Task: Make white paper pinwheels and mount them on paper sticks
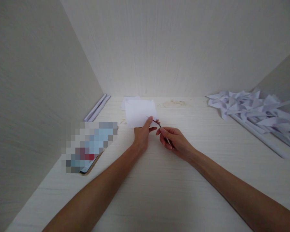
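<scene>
In my left hand (142,135) is a white sheet of paper (139,112), pinched near its lower right corner with the thumb on top. My right hand (174,140) is closed around what looks like a slim pair of dark scissors (159,124), with a reddish glint along the front part. Their thin tip reaches over the right side of the sheet, close to my left thumb. Fingers cover much of the handle. Behind the held sheet, more white paper (131,97) shows on the table.
Several folded paper pinwheels (241,103) with rolled paper sticks (261,137) are heaped at the right. Rolled paper tubes (96,108) lie by the left wall. A phone (93,164), mostly blurred out, sits at the left. Walls (159,48) close in the white table (145,193).
</scene>
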`<state>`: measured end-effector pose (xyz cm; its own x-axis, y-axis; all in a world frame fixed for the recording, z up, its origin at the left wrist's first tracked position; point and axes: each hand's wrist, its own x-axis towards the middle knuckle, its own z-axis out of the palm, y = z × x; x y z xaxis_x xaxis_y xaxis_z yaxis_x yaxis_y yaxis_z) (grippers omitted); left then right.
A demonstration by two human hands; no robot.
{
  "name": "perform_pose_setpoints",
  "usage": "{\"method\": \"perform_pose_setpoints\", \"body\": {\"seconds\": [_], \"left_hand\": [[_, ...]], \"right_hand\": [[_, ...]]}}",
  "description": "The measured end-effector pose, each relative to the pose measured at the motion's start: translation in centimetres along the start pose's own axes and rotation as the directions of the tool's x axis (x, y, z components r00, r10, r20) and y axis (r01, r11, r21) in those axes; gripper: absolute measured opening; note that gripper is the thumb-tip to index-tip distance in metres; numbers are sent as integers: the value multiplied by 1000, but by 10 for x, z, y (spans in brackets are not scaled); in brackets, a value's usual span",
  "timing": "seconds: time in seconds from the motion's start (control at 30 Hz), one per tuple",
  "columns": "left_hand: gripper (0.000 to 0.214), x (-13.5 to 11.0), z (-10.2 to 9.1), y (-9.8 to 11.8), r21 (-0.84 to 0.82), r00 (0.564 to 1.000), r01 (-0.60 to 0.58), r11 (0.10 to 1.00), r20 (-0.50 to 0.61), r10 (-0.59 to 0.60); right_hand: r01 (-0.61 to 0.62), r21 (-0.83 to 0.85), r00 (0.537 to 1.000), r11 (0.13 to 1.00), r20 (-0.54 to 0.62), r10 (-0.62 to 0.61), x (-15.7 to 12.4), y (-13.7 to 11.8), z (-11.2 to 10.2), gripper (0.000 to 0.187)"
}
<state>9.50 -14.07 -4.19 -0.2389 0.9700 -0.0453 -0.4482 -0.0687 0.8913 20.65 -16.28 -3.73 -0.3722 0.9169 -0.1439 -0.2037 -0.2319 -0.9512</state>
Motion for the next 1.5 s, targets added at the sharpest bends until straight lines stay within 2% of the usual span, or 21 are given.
{"method": "perform_pose_setpoints", "body": {"seconds": [0.47, 0.63, 0.73, 0.9, 0.97, 1.07, 1.1, 1.2, 1.3, 1.5], "left_hand": [[23, 0, 0, 0, 14, 1000, 3, 1000, -19, -2], [21, 0, 0, 0, 27, 1000, -5, 1000, -17, 6], [18, 2, 0, 2, 2, 999, -11, 1000, -51, 11], [20, 1, 2, 2, -7, 996, -1, 1000, -90, 1], [21, -2, 3, 1, 30, 998, 8, 1000, -55, -6], [21, -5, 4, 0, 67, 999, 20, 998, 36, -22], [21, -5, 4, 0, 62, 999, 24, 998, 36, -26], [21, 1, 1, 1, 3, 998, 24, 1000, -51, -23], [21, 7, -4, 3, -26, 997, 28, 999, -75, -30], [20, 5, -4, 0, 65, 997, 40, 997, 63, -44]], "right_hand": [[-11, 2, 1000, 1000, -17, 11, -1, -1, 1, 25], [14, -29, 1000, 999, -22, -15, -1, 0, 1, 25], [40, -46, 999, 998, -34, -42, -1, 2, 1, 23], [141, -13, 965, 990, -222, -141, -2, 5, 3, 25], [152, 1, 953, 988, -263, -147, -2, 5, 4, 27], [151, 16, 953, 988, -269, -141, -1, 6, 5, 26], [158, 23, 950, 987, -276, -145, -1, 6, 5, 25], [192, 56, 931, 980, -327, -164, -1, 5, 4, 21], [234, 92, 904, 968, -388, -181, 0, 4, 2, 17], [349, 183, 812, 919, -549, -199, 3, 0, -5, 16]]}}
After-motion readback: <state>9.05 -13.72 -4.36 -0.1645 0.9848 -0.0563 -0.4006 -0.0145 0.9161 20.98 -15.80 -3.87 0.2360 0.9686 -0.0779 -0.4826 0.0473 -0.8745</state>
